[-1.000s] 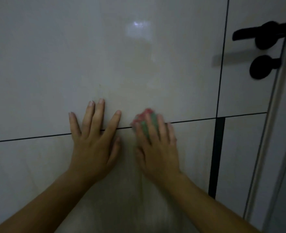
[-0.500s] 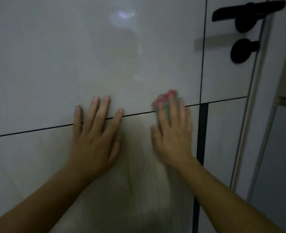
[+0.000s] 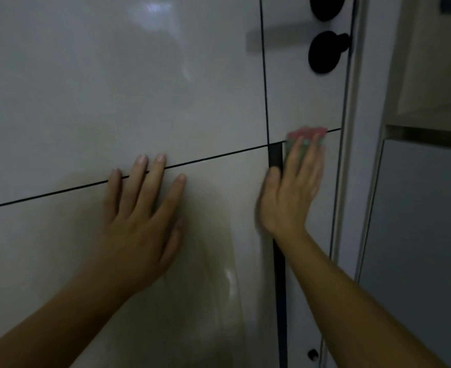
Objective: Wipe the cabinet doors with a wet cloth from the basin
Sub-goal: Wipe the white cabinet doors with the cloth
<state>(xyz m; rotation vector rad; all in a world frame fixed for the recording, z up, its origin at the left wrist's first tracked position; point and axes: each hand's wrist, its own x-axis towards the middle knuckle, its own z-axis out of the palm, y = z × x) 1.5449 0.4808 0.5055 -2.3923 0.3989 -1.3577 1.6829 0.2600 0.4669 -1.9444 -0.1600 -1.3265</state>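
Pressing flat against the glossy off-white cabinet doors (image 3: 112,88), both of the person's bare hands are up on the panels in pretty dim light. The left hand (image 3: 142,221) is spread open with fingers apart, palm on the lower left panel and fingertips reaching across the thin dark horizontal seam (image 3: 213,154) onto the upper one, holding nothing. Over to the right, the right hand (image 3: 289,192) is laid flat with fingers together on top of a small pink-and-green wet cloth (image 3: 308,133), pinning it to the door; the cloth pokes out above the fingertips, right at the seam line, on the narrow right panel just right of the wide black vertical strip (image 3: 278,288). That hand and the cloth look blurry. A faint streaky sheen shows on the lower panel between the two forearms. Up at the top right sit a round black knob (image 3: 325,53) and part of another black fitting above it, near the pale door frame (image 3: 354,181). The basin isn't in view.
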